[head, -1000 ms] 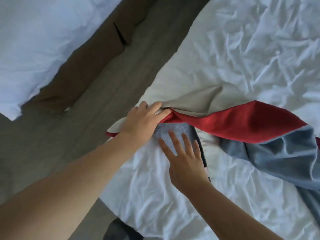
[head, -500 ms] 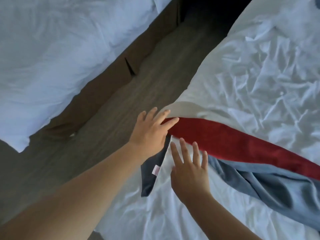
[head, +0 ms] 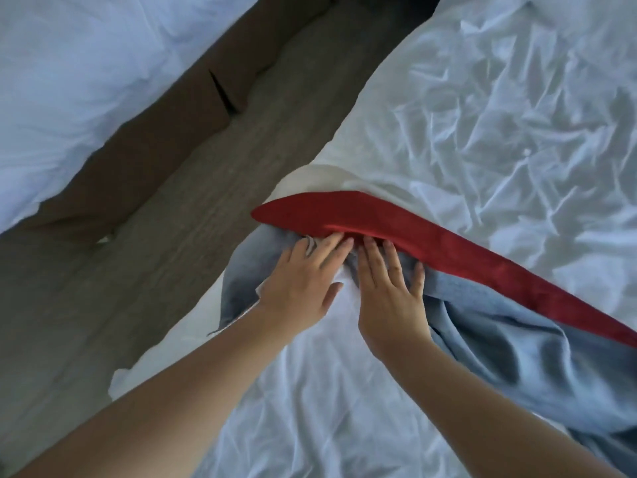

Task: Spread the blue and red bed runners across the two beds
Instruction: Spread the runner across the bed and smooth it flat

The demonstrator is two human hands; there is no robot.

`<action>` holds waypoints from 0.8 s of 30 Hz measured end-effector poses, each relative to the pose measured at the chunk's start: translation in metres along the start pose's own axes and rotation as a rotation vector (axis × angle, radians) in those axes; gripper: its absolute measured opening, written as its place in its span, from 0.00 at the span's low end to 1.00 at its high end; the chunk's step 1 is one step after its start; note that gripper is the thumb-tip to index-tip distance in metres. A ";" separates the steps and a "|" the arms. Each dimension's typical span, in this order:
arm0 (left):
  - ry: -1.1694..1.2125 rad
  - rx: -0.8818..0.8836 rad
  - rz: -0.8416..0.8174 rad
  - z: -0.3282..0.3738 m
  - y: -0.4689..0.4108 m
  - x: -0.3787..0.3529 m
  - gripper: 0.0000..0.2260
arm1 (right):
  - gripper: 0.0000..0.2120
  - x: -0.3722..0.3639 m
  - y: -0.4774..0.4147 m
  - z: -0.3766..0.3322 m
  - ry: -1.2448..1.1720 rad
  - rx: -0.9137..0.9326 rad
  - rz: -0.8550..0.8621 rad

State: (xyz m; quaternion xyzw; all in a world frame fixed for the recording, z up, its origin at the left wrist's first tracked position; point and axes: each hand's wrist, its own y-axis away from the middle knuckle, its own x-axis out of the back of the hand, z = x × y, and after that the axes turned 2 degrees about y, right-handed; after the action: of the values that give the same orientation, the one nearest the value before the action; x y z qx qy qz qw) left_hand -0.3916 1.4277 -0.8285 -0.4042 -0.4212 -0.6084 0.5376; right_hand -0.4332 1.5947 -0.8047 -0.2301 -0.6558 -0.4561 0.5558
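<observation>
left hand (head: pixel 303 281) and right hand (head: pixel 389 294) flat, fingers straight, on blue runner (head: pixel 499 336) beside red runner (head: pixel 448 251) atop white bed (head: pixel 482 115)

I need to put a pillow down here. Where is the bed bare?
Widest: the white sheet beyond the red runner, toward the far side. Smaller: the near sheet, between the bed's floor-side edge and the blue runner. Crowded: where the left hand and right hand press the cloth.

Runner (head: pixel 448 257) red with blue-grey reverse; sheet (head: pixel 517 115) white; bed base (head: pixel 155 150) brown; floor (head: pixel 206 208) grey woodgrain.
</observation>
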 end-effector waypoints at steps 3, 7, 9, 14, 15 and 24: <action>0.066 0.039 0.056 0.012 -0.026 0.003 0.32 | 0.36 0.009 -0.020 0.020 -0.017 0.029 -0.039; 0.277 0.105 0.085 0.017 -0.037 0.004 0.38 | 0.34 0.019 -0.048 0.059 0.052 0.105 -0.085; 0.282 0.063 0.092 0.017 -0.028 0.002 0.37 | 0.35 0.023 -0.059 0.076 0.054 0.125 -0.092; 0.219 -0.145 0.006 0.016 0.053 -0.019 0.23 | 0.39 0.010 -0.054 0.079 -0.001 0.155 -0.112; 0.210 -0.189 -0.020 0.017 0.073 -0.023 0.19 | 0.39 0.008 -0.047 0.074 -0.018 0.156 -0.126; 0.087 -0.141 -0.088 -0.029 0.166 -0.012 0.28 | 0.33 -0.027 0.033 0.015 -0.101 0.484 -0.023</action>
State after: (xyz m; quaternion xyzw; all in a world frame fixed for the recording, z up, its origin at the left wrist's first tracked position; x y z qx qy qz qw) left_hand -0.2268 1.3931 -0.8365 -0.3956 -0.3710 -0.6765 0.4982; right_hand -0.4066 1.6296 -0.8186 -0.1053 -0.7754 -0.2799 0.5562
